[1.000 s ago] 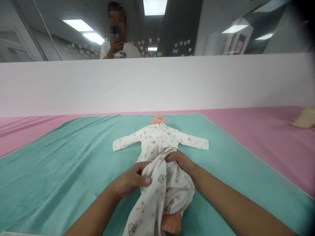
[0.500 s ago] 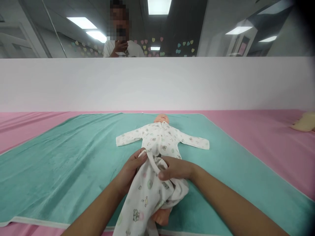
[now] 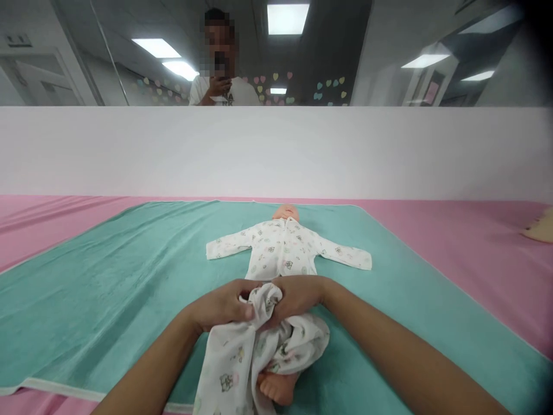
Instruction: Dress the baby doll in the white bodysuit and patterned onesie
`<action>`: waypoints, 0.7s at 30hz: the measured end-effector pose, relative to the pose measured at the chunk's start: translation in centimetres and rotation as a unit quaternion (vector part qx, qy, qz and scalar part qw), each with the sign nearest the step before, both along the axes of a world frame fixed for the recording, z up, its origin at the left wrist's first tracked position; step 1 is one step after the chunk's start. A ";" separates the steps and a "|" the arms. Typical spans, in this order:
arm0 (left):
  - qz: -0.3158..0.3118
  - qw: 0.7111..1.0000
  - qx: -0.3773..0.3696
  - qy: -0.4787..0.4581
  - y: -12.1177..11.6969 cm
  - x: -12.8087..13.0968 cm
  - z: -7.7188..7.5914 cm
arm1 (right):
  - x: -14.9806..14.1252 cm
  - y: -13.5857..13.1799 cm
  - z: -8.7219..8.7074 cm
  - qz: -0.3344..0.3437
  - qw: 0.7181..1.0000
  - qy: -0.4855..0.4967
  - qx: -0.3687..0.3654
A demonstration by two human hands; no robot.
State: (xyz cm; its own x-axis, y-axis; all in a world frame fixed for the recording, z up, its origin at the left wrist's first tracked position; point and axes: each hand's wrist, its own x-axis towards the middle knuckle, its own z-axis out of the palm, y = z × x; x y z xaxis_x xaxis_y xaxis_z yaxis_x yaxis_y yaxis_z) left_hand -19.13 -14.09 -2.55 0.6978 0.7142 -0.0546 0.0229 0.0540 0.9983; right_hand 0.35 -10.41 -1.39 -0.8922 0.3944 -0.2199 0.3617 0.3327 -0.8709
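A baby doll (image 3: 286, 212) lies on its back on a teal blanket (image 3: 108, 271), dressed in a white printed sleepsuit (image 3: 280, 251) with both sleeves spread out. My left hand (image 3: 222, 305) and my right hand (image 3: 298, 294) are closed side by side on the bunched lower part of the sleepsuit at the doll's waist. Loose leg fabric (image 3: 228, 363) hangs toward me. One bare doll foot (image 3: 276, 387) pokes out below it.
The blanket lies on a pink sheet (image 3: 466, 248) backed by a white partition (image 3: 276, 150). Beyond the partition stands another person (image 3: 220, 86) with a hand raised to the face. A pale yellow object (image 3: 540, 227) sits at the far right edge.
My hands have gathered the sleepsuit's lower fabric together at the waist and come closer to each other. The view has shifted slightly down and back.
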 end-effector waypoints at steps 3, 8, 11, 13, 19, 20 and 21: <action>-0.046 0.996 0.032 0.073 0.1 -0.2 0.1 | 0.2 0.0 -1.0 -0.013 0.999 0.025 0.044; 0.045 0.997 -0.038 -0.047 0.1 -0.2 -1.3 | 0.7 -0.8 -1.8 -0.047 0.996 0.074 0.024; 0.134 0.966 -0.128 -0.183 0.1 0.7 -1.8 | 0.5 -1.0 -1.7 -0.098 0.986 0.110 -0.078; 0.182 0.953 -0.140 -0.199 0.1 1.4 -1.7 | 0.3 -1.1 -1.7 -0.132 0.966 0.152 -0.160; 0.234 0.957 -0.076 -0.156 -0.1 2.1 -1.4 | 0.1 -1.4 -2.2 -0.106 0.923 0.229 -0.290; 0.229 0.959 -0.060 -0.153 -0.1 2.0 -1.4 | 0.1 -1.4 -2.3 -0.117 0.917 0.240 -0.297; 0.213 0.964 -0.049 -0.149 -0.2 1.9 -1.4 | 0.1 -1.3 -2.5 -0.130 0.909 0.254 -0.305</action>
